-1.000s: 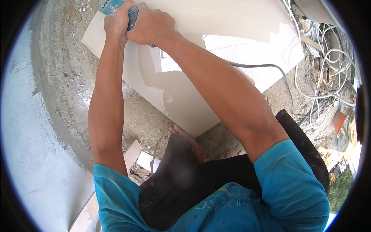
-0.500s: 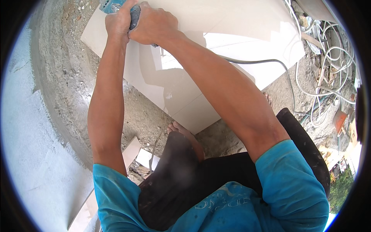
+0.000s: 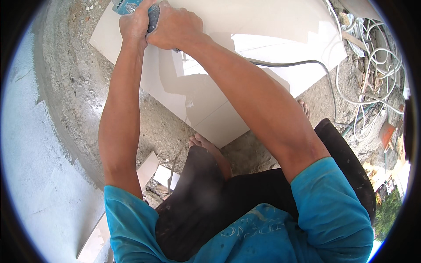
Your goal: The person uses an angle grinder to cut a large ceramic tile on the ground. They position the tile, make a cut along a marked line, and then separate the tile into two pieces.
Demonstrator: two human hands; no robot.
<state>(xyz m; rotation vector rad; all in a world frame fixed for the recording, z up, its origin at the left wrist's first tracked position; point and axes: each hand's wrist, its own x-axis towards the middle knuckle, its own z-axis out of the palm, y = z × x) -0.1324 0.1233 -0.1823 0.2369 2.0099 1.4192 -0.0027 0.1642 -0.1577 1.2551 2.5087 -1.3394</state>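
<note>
the right hand [image 3: 177, 27] is closed around a blue-and-dark power tool [image 3: 153, 19]; the left hand [image 3: 134, 29], just beside it, grips the tool too. its long axis slants, blue head pointing forward-left of the right hand. below both hands lies a cream tile [image 3: 210, 116]; rightward run a dark cable [image 3: 307, 62] and, farther, white cable coils [image 3: 362, 103].

rough grey-brown ground [image 3: 163, 111] | large glossy cream rectangular tile [image 3: 280, 22] | tangled loops of white cable [image 3: 386, 102] | small flat cream piece [image 3: 148, 169]
</note>
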